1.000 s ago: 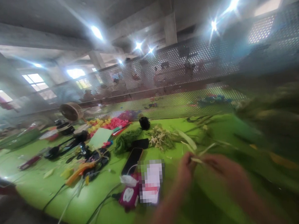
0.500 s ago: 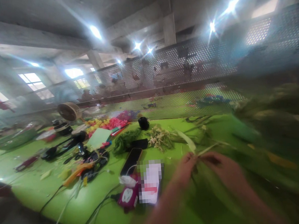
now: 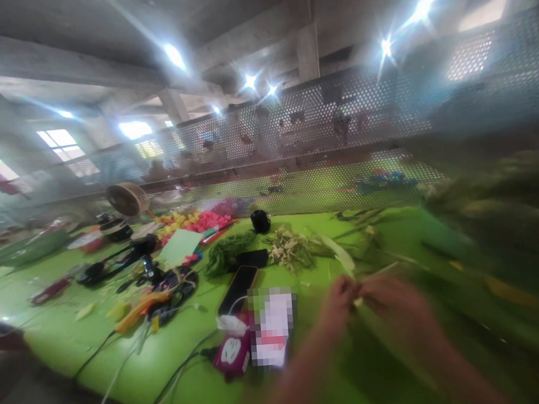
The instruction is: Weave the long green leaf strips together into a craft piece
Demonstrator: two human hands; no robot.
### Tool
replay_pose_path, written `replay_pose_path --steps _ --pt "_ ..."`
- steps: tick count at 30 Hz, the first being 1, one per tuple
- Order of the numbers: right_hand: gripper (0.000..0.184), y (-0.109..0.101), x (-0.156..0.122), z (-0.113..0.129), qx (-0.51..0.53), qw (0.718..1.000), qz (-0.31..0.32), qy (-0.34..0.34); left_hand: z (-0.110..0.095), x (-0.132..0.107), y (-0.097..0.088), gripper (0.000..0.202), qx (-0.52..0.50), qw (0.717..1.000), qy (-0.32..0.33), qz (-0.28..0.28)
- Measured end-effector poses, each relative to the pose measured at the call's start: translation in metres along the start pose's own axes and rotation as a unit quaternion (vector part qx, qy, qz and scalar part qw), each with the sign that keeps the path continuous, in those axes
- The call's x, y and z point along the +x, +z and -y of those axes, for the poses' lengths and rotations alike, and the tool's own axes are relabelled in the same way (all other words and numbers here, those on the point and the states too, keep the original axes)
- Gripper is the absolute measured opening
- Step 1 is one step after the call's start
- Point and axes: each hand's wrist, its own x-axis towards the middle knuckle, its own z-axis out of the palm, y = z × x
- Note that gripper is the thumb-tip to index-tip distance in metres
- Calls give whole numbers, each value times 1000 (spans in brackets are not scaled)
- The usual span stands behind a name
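Note:
My left hand [image 3: 341, 301] and my right hand [image 3: 394, 298] meet over the right half of the green table, fingertips pinched together. Between them is a small pale tip [image 3: 358, 302] of a thin green strip, perhaps an artificial leaf or stem; blur hides its kind. A pale green leaf-like blade [image 3: 340, 253] lies just beyond my left fingers. Behind it is a heap of cream-green stems or petals [image 3: 289, 248]. A phone with a lit screen [image 3: 273, 331] lies left of my left forearm.
A dark phone [image 3: 237, 290] and a purple box with tissue [image 3: 234, 352] sit near the cables. Further left are an orange-handled tool [image 3: 141, 310], a small fan [image 3: 125, 200] and pink-yellow petals [image 3: 206, 220]. Along the back runs a perforated panel [image 3: 296, 188]; dark bundles [image 3: 505, 204] stand right.
My fingers have drawn closer together, and my right hand has moved slightly left and turned over the strip. A pale tip now shows between the fingertips.

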Motion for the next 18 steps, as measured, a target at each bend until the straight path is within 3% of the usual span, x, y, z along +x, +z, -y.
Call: replay_pose_path --steps 6,12,18 --pt "17 -10 5 11 98 973 -16 210 -7 -8 8 13 70 995 68 12" --pt "18 -8 5 14 140 956 -40 255 -8 -13 10 17 106 990 89 28" --pt "19 -11 8 18 171 946 -33 274 -5 -9 5 16 76 995 67 -28"
